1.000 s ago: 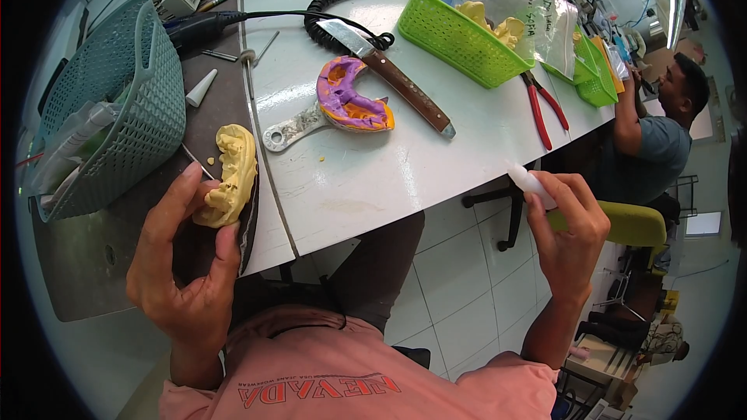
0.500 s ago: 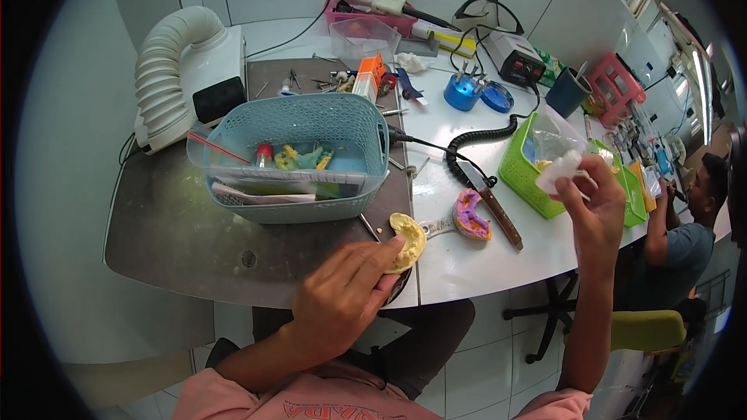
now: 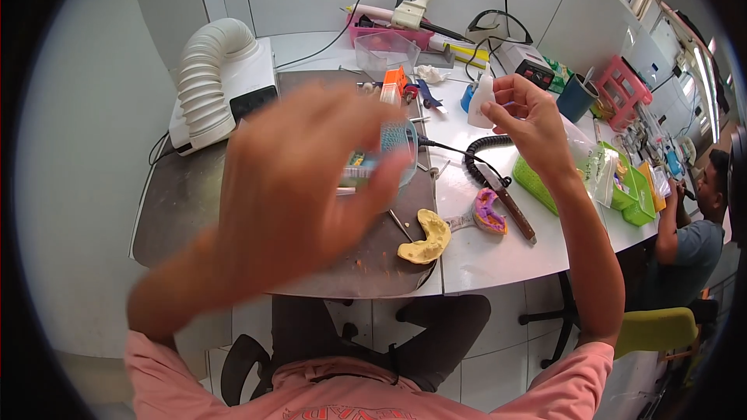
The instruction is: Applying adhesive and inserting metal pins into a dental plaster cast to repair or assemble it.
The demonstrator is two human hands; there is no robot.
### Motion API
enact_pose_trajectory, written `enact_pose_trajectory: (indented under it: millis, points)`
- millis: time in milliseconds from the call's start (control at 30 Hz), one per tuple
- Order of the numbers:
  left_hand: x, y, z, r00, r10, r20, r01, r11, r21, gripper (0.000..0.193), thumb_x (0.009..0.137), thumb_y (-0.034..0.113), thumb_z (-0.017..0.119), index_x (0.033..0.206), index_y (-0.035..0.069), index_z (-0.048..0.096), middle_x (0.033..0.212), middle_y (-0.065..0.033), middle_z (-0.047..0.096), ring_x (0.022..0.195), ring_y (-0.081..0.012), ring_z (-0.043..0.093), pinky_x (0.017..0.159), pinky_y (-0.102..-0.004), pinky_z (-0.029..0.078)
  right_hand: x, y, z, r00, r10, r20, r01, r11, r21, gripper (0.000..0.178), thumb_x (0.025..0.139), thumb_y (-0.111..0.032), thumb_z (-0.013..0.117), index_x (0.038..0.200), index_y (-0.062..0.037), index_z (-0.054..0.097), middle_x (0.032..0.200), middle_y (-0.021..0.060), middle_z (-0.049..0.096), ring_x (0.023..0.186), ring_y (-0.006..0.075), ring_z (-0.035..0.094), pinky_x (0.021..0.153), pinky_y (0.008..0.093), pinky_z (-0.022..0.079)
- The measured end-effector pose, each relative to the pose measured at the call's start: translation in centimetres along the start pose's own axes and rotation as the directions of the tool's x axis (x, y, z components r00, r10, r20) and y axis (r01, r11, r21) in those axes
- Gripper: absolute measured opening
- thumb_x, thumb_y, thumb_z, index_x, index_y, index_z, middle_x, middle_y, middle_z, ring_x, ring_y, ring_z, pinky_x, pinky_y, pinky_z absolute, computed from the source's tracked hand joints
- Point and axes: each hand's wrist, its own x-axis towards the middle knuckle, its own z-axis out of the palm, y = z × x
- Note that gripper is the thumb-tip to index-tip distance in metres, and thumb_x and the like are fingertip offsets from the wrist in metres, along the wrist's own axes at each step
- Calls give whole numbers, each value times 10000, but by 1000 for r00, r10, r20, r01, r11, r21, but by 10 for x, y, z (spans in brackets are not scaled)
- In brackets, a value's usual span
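My left hand is raised close to the camera, blurred, fingers spread and holding nothing. It hides most of a teal basket. My right hand is up over the white bench, pinching a small white piece between thumb and fingers. A yellow dental cast lies alone on the dark mat near the front edge. Just right of it lies a purple impression in a metal tray, beside a brown-handled knife.
A white ribbed hose on a suction unit stands at the back left. A coiled black cord, a green basket, a clear box, a blue cup and a pink rack crowd the bench. A co-worker sits at right.
My left hand has let go of the yellow cast, which now lies on the mat, and has swung up toward the camera. My right hand has moved left over the bench with the white piece.
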Motion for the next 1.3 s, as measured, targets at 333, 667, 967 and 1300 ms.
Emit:
enact_pose_trajectory:
  millis: [333,667,967,1300]
  points:
    - [89,-82,87,539,-28,842,476,835,-276,434,862,198,699,1204,-45,589,996,-119,700,938,-182,653,834,-305,502,-1,-8,19,1000,24,6,-25,977,211,201,840,-85,714,978,28,622,845,72,700,740,104,661,637,234,538]
    - [81,-94,89,707,-141,693,643,535,-548,357,933,183,646,1209,-30,570,1072,-124,673,976,-156,662,857,-285,564,-1,-17,45,998,1,-64,-5,998,-68,222,869,-151,689,1045,-17,672,969,105,685,758,197,652,692,323,532]
    - [63,-87,62,675,-245,696,688,549,-474,243,1029,246,464,1141,39,523,928,-26,589,892,-98,594,805,-282,537,-28,-5,60,844,-236,481,440,817,-373,191,805,-86,707,995,-90,702,1006,114,655,1030,302,579,895,402,477]
    - [58,-69,53,724,-63,686,500,733,-461,304,1060,301,369,1057,45,534,892,-26,573,819,-92,543,709,-273,462,21,-83,-8,835,-547,65,521,746,-415,117,861,-75,674,970,-42,699,856,85,659,717,219,648,645,320,509]
